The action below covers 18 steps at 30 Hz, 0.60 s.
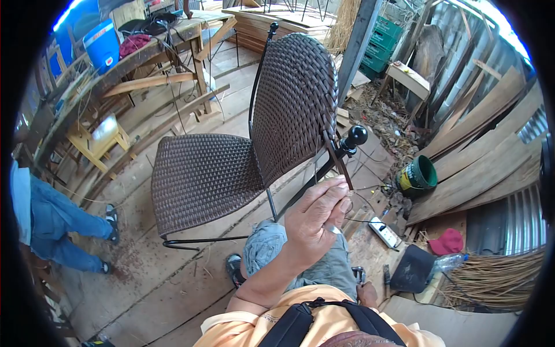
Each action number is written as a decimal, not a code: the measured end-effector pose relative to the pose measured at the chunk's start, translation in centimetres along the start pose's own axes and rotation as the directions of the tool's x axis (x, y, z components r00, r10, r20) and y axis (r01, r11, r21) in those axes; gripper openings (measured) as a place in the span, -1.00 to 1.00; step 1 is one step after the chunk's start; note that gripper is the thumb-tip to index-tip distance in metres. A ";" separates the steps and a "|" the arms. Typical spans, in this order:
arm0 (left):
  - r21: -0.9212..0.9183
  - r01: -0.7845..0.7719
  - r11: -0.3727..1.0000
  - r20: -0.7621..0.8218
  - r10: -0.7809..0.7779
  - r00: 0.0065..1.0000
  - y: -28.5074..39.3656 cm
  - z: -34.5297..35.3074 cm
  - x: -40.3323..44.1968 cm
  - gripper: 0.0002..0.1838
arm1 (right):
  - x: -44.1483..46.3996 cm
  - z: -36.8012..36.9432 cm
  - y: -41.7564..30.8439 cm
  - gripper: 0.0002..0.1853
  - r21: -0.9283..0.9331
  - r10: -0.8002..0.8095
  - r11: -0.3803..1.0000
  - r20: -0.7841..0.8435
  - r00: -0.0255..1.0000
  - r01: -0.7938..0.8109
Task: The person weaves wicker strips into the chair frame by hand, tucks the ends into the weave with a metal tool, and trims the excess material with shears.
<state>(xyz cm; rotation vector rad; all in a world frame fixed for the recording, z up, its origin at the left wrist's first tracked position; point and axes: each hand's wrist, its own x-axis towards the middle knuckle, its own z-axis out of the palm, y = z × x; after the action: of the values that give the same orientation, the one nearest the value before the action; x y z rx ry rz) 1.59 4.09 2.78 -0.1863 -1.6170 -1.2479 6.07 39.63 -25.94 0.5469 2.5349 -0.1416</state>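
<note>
A dark brown woven chair (202,179) with a black metal frame stands in front of me, its tall back (295,98) towards my side. My left hand (318,217), a ring on one finger, pinches the end of a flat brown weaving strip (341,162). That strip runs up to the lower edge of the chair back, near a black ball-topped post (356,136). What seems to be my right hand (368,295) shows partly, low beside my right thigh; its fingers are not clear.
Right of me lie a power strip (385,232), a red cap (446,242), a plastic bottle (450,262) and a cane bundle (497,283). A green bucket (417,176) stands beyond. Left are another person's legs (63,220), a yellow stool (101,141) and a workbench (144,55).
</note>
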 end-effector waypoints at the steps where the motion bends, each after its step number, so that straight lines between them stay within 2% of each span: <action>1: 0.016 -0.003 1.000 0.001 0.003 1.000 0.1 -0.1 0.1 -0.78 | -0.1 -0.1 -0.1 -0.46 -0.001 -0.007 1.000 0.001 1.000 0.007; 3: 0.051 0.001 0.999 0.005 -0.002 1.000 0.2 -0.3 0.0 -0.80 | 0.3 0.2 0.1 -0.47 -0.005 0.004 1.000 0.000 1.000 -0.004; 4: 0.099 -0.080 0.992 -0.013 0.082 0.997 -0.1 -0.4 0.3 -0.82 | 0.5 0.2 0.2 -0.48 -0.008 0.009 1.000 0.002 1.000 -0.009; 6: 0.081 0.054 0.995 -0.022 -0.052 0.998 0.6 -0.8 0.0 -0.79 | 0.7 -0.1 0.3 -0.46 -0.013 -0.009 1.000 0.040 0.999 0.010; 8: 0.160 0.092 0.983 -0.001 -0.093 0.996 0.6 -1.5 0.0 -0.81 | 0.9 -0.6 0.3 -0.45 -0.011 -0.020 1.000 0.071 0.997 0.021; 11: 0.002 0.204 0.979 -0.120 -0.202 0.972 0.9 -1.9 0.4 -0.82 | 1.3 -1.0 0.6 -0.48 0.004 -0.034 0.999 0.115 0.993 0.034; 13: -0.032 0.203 0.979 -0.187 -0.205 0.961 0.6 -2.3 1.0 -0.78 | 1.6 -1.3 0.9 -0.50 0.031 -0.049 0.999 0.147 0.988 0.045; 15: 0.006 0.219 0.976 -0.269 -0.209 0.940 0.1 -2.6 1.5 -0.68 | 1.9 -1.4 1.5 -0.53 0.054 -0.076 0.996 0.146 0.986 0.069; 18: 0.035 0.273 0.961 -0.317 -0.248 0.916 -1.1 -3.8 1.8 -0.69 | 2.6 -1.4 2.1 -0.56 0.099 -0.115 0.990 0.149 0.982 0.101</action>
<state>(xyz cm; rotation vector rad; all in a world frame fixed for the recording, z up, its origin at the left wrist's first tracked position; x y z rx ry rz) 2.40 -0.23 3.19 0.2740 -1.4427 -1.3356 4.27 42.74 -26.05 0.4164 2.4155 -0.3285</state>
